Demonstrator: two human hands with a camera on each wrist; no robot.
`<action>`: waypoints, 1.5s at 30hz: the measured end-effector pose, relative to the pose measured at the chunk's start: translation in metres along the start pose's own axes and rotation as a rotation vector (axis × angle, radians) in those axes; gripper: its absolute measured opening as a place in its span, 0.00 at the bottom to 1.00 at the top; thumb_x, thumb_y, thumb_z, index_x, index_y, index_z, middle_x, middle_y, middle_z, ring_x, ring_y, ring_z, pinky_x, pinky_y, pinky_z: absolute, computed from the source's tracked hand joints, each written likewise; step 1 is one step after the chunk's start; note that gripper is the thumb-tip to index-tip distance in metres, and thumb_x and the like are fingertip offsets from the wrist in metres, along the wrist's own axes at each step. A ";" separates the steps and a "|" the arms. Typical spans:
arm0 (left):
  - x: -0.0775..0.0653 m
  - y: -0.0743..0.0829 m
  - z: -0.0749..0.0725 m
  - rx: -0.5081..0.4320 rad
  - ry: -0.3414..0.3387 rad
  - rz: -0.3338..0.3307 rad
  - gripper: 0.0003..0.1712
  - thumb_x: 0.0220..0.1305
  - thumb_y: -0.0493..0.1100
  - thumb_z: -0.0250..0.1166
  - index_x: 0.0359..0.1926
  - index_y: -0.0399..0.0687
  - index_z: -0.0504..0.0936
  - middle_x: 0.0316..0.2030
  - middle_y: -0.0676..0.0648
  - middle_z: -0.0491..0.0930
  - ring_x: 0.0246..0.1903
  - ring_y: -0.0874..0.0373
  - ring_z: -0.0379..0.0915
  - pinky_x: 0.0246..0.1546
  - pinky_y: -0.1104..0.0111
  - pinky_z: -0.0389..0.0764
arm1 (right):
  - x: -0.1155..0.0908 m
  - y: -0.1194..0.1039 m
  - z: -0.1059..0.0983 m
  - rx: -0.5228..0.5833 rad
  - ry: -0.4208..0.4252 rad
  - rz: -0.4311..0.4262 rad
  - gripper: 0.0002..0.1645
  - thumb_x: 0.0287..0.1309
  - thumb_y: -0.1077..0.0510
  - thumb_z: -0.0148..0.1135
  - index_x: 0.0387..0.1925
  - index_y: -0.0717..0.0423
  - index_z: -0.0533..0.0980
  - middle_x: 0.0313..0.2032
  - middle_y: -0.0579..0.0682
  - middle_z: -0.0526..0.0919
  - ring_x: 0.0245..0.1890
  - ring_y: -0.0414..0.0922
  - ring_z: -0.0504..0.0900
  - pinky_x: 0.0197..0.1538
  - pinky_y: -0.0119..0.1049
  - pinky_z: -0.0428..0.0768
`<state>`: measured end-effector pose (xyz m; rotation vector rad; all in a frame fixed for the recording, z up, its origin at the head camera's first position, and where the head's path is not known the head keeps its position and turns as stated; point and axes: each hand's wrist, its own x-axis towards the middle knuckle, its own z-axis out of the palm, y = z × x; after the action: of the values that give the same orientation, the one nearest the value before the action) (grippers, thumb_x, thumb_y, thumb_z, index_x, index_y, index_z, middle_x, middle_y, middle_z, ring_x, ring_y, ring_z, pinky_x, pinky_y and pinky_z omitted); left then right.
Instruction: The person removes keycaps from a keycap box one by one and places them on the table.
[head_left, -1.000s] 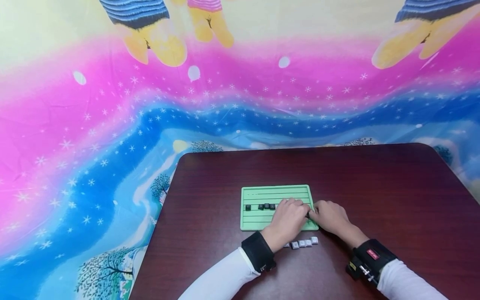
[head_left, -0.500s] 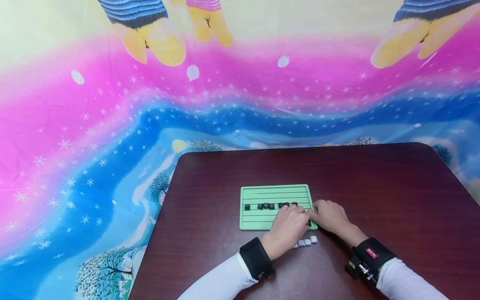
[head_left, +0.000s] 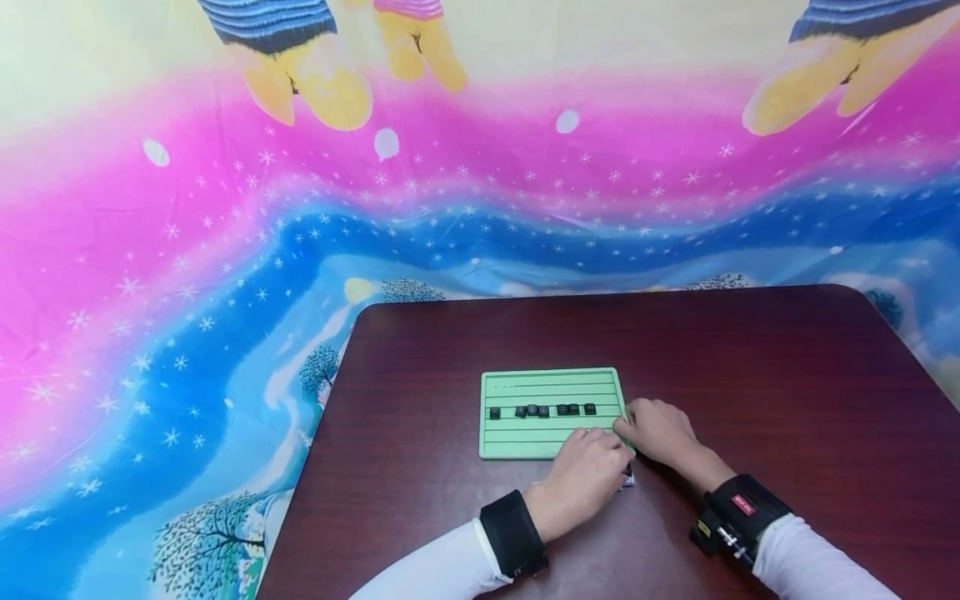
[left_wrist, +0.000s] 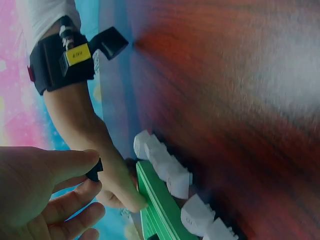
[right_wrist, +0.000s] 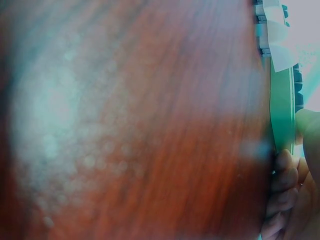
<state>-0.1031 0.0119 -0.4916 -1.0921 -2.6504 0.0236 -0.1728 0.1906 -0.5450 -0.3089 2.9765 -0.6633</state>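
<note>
Between thumb and forefinger my left hand (head_left: 588,468) pinches a small black keycap (left_wrist: 93,172), held at the near right corner of the green slotted board (head_left: 517,448). My right hand (head_left: 660,429) grips the board's right edge, thumb on top and the other fingers curled at the side, as the right wrist view shows. Several black keycaps (head_left: 532,411) sit in a middle row of the board, with gaps between groups. White keycaps (left_wrist: 162,160) stand in a line along the near side of the board; in the head view the left hand hides most of them.
The board lies on a dark red-brown table (head_left: 420,367) with rounded far corners. Behind the table hangs a patterned cloth (head_left: 487,183) in pink and blue. Black wrist bands with cameras (head_left: 748,508) sit on both forearms.
My left hand has drawn back toward the near edge of the board, uncovering the right part of the black row and covering the white keycaps. The right hand keeps its place at the board's edge.
</note>
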 end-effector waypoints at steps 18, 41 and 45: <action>-0.013 0.025 0.009 0.072 0.038 0.108 0.03 0.65 0.54 0.67 0.33 0.69 0.83 0.33 0.64 0.80 0.36 0.67 0.73 0.33 0.75 0.65 | 0.001 0.002 0.002 -0.006 0.015 0.009 0.25 0.56 0.54 0.59 0.10 0.45 0.57 0.12 0.40 0.54 0.14 0.39 0.52 0.21 0.32 0.49; -0.020 0.033 0.026 0.194 0.023 0.157 0.04 0.58 0.52 0.67 0.35 0.70 0.83 0.36 0.64 0.82 0.37 0.66 0.74 0.34 0.72 0.64 | 0.000 0.000 0.001 -0.016 0.005 0.016 0.24 0.55 0.52 0.59 0.11 0.46 0.58 0.12 0.40 0.56 0.14 0.40 0.55 0.21 0.33 0.52; -0.020 0.034 0.028 0.202 0.004 0.153 0.05 0.59 0.52 0.67 0.37 0.70 0.84 0.37 0.63 0.82 0.37 0.66 0.74 0.33 0.72 0.65 | 0.001 0.000 0.001 -0.016 0.005 0.016 0.24 0.55 0.53 0.59 0.11 0.46 0.58 0.12 0.40 0.56 0.14 0.40 0.55 0.21 0.33 0.52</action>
<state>-0.0736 0.0246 -0.5277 -1.2201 -2.4890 0.3112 -0.1732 0.1900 -0.5455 -0.2852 2.9874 -0.6393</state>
